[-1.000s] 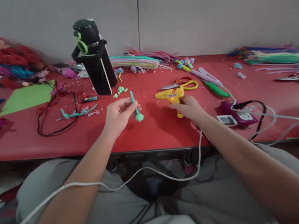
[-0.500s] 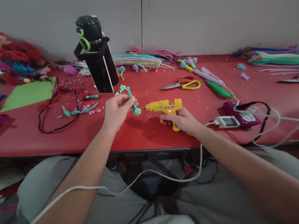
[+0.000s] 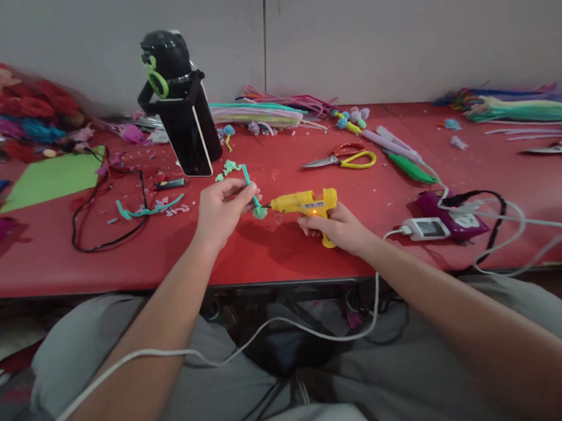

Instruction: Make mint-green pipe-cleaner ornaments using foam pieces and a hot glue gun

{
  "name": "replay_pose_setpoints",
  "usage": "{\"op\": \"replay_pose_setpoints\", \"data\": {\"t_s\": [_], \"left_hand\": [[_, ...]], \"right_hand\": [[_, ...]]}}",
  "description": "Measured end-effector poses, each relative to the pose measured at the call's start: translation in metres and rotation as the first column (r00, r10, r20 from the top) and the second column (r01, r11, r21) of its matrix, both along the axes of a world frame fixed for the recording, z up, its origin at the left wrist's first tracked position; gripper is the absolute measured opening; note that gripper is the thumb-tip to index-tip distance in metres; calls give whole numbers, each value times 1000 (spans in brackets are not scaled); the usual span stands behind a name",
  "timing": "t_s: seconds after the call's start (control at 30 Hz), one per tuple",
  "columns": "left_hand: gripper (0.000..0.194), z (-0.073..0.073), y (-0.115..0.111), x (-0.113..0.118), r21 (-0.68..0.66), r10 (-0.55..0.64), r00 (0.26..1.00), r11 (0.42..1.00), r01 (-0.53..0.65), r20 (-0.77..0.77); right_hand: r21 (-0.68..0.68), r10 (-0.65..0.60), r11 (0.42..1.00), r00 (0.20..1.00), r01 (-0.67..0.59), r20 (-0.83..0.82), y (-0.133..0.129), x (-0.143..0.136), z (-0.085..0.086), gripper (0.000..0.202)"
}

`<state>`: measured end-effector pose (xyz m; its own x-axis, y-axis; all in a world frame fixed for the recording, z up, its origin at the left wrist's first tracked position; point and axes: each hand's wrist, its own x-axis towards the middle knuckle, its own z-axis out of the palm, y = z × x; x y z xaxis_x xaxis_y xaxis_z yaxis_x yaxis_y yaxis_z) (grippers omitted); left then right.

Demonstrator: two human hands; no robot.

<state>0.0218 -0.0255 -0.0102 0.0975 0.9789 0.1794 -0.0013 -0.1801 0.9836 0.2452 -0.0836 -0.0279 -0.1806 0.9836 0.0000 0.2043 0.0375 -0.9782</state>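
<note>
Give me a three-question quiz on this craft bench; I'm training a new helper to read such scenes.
1. True or false: the right hand holds the yellow glue gun by its handle.
2. What does the left hand pinch? A) scissors B) a teal pipe cleaner C) a phone
3. Fill in: the gun's nozzle points at the small fuzzy ___ at the pipe cleaner's lower end.

Key:
1. True.
2. B, the teal pipe cleaner; the scissors lie on the red table, further back.
3. Ball.
</note>
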Motion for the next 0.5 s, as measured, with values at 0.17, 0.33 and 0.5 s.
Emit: {"op": "replay_pose_setpoints", "data": {"t_s": [0.17, 0.33, 0.5], "left_hand": [[32, 0, 0, 0, -8, -13, 1000, 1000, 13, 11], [32, 2, -1, 1, -20, -1, 1000, 1000, 1, 9], [35, 2, -1, 1, -25, -19, 1000, 999, 19, 22]], "right_hand": [[16, 6, 1000, 1000, -6, -12, 1, 1, -4, 28], [21, 14, 1000, 1000, -14, -17, 2, 1, -6, 29], [8, 16, 1000, 998, -16, -57, 2, 0, -7, 29]]}}
